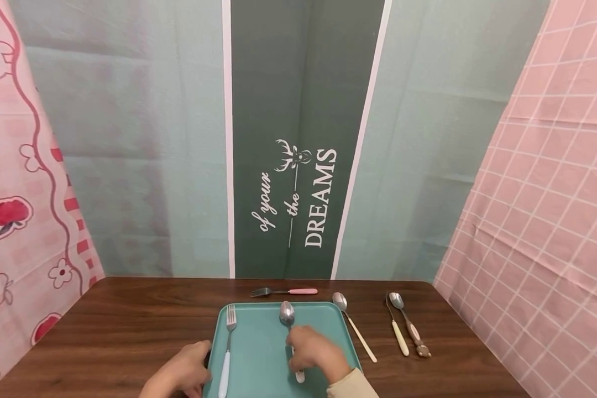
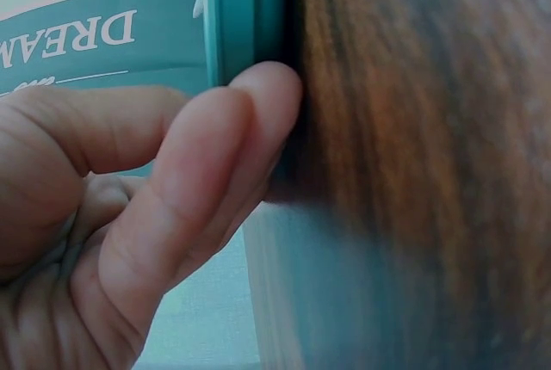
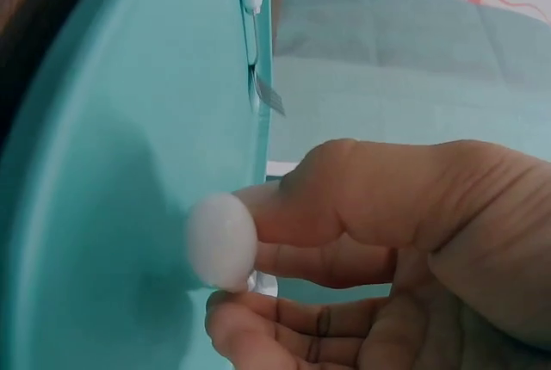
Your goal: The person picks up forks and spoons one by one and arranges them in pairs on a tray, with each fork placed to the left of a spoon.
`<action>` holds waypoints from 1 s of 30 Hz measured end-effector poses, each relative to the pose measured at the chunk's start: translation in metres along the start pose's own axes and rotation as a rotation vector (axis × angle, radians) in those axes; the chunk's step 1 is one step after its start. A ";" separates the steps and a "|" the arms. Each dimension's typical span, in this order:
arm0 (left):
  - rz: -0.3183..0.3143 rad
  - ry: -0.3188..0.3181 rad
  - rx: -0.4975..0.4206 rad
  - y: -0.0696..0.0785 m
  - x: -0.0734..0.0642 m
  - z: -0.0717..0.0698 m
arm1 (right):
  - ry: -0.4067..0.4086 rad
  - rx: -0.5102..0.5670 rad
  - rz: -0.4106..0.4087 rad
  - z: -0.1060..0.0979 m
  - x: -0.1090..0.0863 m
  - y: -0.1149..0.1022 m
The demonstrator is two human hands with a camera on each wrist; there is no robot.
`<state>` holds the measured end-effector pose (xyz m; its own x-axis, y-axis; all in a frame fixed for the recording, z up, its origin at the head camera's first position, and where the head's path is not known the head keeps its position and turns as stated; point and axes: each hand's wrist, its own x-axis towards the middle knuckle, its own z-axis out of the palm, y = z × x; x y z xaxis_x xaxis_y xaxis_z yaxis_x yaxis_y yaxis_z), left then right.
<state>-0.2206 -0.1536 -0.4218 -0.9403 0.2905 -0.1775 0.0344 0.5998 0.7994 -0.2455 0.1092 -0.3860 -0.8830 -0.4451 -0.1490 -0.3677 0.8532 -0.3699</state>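
A dark brown wood-grain tabletop (image 1: 139,320) with rounded far corners stands before a creased grey-green backdrop (image 1: 189,138), whose dark green central panel (image 1: 278,66), edged in white stripes (image 1: 229,138), carries sideways white lettering (image 1: 320,199) and a deer's head (image 1: 297,158). At left falls a pink hanging (image 1: 10,166) printed with fruit (image 1: 10,215) and flowers (image 1: 61,273); at right, pink cloth (image 1: 552,166) ruled in white squares.

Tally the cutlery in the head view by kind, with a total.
Forks: 2 (pale-handled fork, pink-handled fork)
Spoons: 3 (held spoon in the right hand, cream-handled spoon, brown-handled spoon)
Kind unclear: 1 (yellow-handled piece)
Total: 6
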 end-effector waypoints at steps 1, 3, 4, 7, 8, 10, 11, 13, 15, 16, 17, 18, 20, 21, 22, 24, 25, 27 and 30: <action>-0.002 0.000 0.001 0.000 0.000 0.000 | 0.005 0.005 0.003 0.001 0.000 -0.001; -0.008 0.001 0.002 0.000 0.000 0.001 | 0.010 0.012 0.012 0.003 0.000 -0.003; -0.011 0.002 0.002 0.001 0.000 0.001 | 0.010 0.011 0.015 0.003 0.000 -0.004; -0.017 0.008 0.003 0.001 -0.001 0.001 | 0.015 -0.001 0.010 0.005 0.002 -0.008; -0.016 0.008 0.001 0.001 -0.002 0.001 | 0.012 -0.003 0.010 0.006 0.003 -0.009; -0.017 0.008 0.003 0.001 -0.002 0.001 | 0.005 -0.019 0.002 0.007 0.004 -0.012; -0.015 0.009 0.006 0.001 -0.001 0.001 | -0.002 -0.021 0.003 0.008 0.005 -0.013; -0.010 0.010 0.007 0.001 -0.001 0.001 | -0.016 -0.023 0.003 0.010 0.006 -0.015; -0.008 0.012 0.010 0.002 -0.001 0.001 | -0.028 -0.025 0.002 0.011 0.007 -0.018; -0.008 0.013 0.012 0.002 -0.001 0.001 | -0.033 -0.020 0.003 0.011 0.008 -0.019; -0.012 0.012 0.014 0.002 -0.001 0.001 | -0.034 -0.018 0.001 0.012 0.008 -0.020; -0.017 0.012 0.015 0.002 -0.001 0.001 | -0.031 -0.017 -0.005 0.012 0.008 -0.021; -0.026 0.012 0.019 0.003 -0.001 0.001 | -0.033 -0.005 -0.013 0.012 0.009 -0.023; -0.029 0.011 0.021 0.003 -0.001 0.001 | -0.032 -0.002 -0.019 0.013 0.009 -0.025; -0.030 0.011 0.024 0.003 -0.001 0.001 | -0.032 0.004 -0.026 0.013 0.010 -0.026; -0.032 0.012 0.026 0.003 -0.001 0.000 | -0.038 0.014 -0.034 0.014 0.011 -0.029; -0.031 0.013 0.026 0.003 -0.001 0.001 | -0.045 0.018 -0.035 0.015 0.012 -0.030; -0.028 0.015 0.028 0.003 -0.001 0.001 | -0.055 0.019 -0.034 0.016 0.013 -0.032; -0.032 0.018 0.024 0.003 -0.001 0.001 | -0.062 0.008 -0.034 0.018 0.015 -0.035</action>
<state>-0.2193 -0.1512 -0.4202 -0.9469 0.2577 -0.1921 0.0124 0.6266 0.7793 -0.2404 0.0674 -0.3916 -0.8500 -0.4901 -0.1931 -0.3947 0.8353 -0.3827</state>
